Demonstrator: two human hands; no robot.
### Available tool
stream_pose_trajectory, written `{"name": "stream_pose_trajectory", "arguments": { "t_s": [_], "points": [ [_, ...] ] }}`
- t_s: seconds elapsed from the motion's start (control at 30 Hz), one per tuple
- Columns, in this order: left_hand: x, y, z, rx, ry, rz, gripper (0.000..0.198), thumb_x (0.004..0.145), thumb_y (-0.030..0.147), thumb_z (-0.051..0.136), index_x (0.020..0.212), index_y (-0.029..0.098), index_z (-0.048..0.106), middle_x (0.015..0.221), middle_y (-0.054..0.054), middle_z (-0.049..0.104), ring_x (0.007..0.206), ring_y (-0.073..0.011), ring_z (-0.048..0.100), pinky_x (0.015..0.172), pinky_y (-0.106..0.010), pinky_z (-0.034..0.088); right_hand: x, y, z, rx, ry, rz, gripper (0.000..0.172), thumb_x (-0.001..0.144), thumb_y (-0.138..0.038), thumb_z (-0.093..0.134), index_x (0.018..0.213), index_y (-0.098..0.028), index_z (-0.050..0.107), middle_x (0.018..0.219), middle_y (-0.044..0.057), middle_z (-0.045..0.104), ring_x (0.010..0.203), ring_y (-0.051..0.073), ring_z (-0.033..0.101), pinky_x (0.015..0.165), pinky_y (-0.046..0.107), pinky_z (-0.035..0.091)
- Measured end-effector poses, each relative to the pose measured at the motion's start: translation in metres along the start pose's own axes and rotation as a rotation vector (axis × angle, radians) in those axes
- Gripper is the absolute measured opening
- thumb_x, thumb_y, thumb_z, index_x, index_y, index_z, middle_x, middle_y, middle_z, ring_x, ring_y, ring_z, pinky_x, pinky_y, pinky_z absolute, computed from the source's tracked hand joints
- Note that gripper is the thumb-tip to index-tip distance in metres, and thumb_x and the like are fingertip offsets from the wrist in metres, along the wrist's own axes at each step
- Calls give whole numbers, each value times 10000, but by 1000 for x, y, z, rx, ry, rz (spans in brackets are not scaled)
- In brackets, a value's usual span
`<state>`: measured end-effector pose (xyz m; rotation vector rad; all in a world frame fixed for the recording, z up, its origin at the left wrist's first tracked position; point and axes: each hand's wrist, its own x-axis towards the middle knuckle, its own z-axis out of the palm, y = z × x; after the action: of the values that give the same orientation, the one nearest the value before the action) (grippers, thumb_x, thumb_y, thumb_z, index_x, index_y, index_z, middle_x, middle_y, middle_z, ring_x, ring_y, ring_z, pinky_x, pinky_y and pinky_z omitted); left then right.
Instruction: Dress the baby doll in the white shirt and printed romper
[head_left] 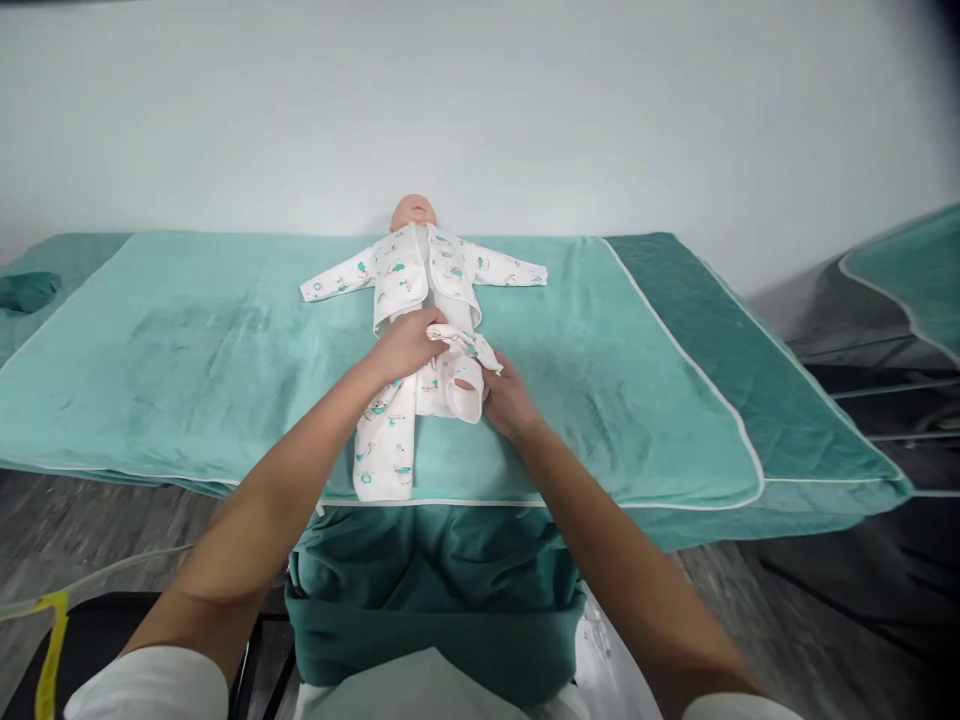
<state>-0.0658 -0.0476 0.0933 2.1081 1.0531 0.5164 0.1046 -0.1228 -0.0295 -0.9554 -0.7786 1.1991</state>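
Note:
A baby doll (413,211) lies on its back on the green bed cover, its head toward the wall. It wears a white printed jacket (399,270), open at the front with both sleeves spread sideways. White printed trousers (384,455) cover its lower body; one leg stretches flat toward the near edge, the other is bunched up. My left hand (411,343) grips the bunched cloth near the waist. On the right side of the bunched trouser leg, my right hand (510,398) holds the cloth with its fingers partly hidden.
The bed with its green cover (630,400) spans the view against a pale wall (480,110). A dark green cloth (435,620) hangs at the near edge. Another green-covered surface (915,270) stands at right. A yellow strap (51,655) is at lower left.

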Motion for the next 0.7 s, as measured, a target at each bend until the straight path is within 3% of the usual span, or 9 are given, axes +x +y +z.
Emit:
{"name": "stream_pose_trajectory", "arguments": {
  "t_s": [0.07,0.23,0.43,0.53,0.7],
  "points": [
    [-3,2,0,-13,-62,-18,180,857,297,606,982,196,687,1066,-49,745,1014,-242,667,899,-339,496,-1,-4,-1,53,-54,28,439,689,-409,860,1050,-258,661,1065,44,761,974,239,689,861,380,569],
    [-12,2,-9,-267,-395,-74,392,853,445,701,1173,220,728,1240,-55,763,1160,-272,687,962,-343,526,-5,-10,-1,101,-97,62,361,685,-394,825,985,-252,683,1054,50,780,1051,267,716,907,415,599],
    [-18,1,-13,-517,-573,-150,509,664,268,856,1155,215,735,1179,-61,775,1170,-280,697,957,-361,548,-8,-11,-3,116,-113,91,376,629,-321,837,965,-250,682,1005,32,788,1061,275,725,888,410,613],
    [-17,4,-18,-494,-575,-198,450,678,285,837,1115,228,743,1149,-50,776,1119,-269,707,894,-334,547,-7,-9,-4,123,-132,79,415,634,-327,839,1015,-252,692,1013,30,792,1065,270,727,896,410,615],
    [-7,15,-22,-196,-403,-179,353,727,307,754,1073,240,736,1135,-41,755,1035,-256,686,759,-296,483,-5,-6,-6,153,-139,79,439,655,-308,839,1073,-267,711,1153,37,789,1117,263,719,977,403,599]
  ]
}}
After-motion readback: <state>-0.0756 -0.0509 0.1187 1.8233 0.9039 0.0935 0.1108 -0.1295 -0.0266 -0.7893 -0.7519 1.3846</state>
